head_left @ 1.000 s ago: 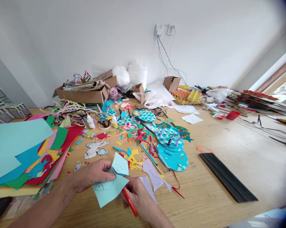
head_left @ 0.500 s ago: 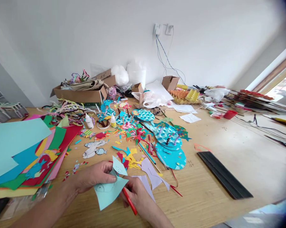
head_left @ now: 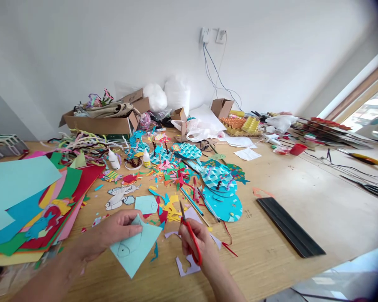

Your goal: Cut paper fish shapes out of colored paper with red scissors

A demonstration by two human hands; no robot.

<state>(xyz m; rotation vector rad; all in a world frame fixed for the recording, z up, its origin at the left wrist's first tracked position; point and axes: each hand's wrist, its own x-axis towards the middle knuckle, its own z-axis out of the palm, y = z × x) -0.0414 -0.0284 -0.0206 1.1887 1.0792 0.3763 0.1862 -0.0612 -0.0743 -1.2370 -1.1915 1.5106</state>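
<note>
My left hand [head_left: 122, 230] pinches a light blue sheet of paper [head_left: 145, 243] that has a fish outline drawn on it. Red-handled scissors [head_left: 193, 245] are in my right hand [head_left: 200, 239], their blades pointing up and away from me, apart from the sheet. Beyond my left hand lies a smaller light blue paper piece [head_left: 146, 204], also with a drawing. Cut-out paper fish [head_left: 118, 196] rest just left of it. Lilac paper offcuts [head_left: 187, 266] lie on the table beneath and beside my right hand.
Stacked coloured paper [head_left: 22, 184] covers the table's left side. Glue bottles [head_left: 113, 159], scraps and blue paper fish decorations [head_left: 218, 180] spread across the middle. A black tray [head_left: 289, 226] lies to the right. Behind stand a cardboard box [head_left: 97, 126] and egg cartons [head_left: 236, 126].
The smaller light blue piece has left my left hand and now lies on the table. My right hand has moved right with the scissors, away from the sheet, and the blades now show.
</note>
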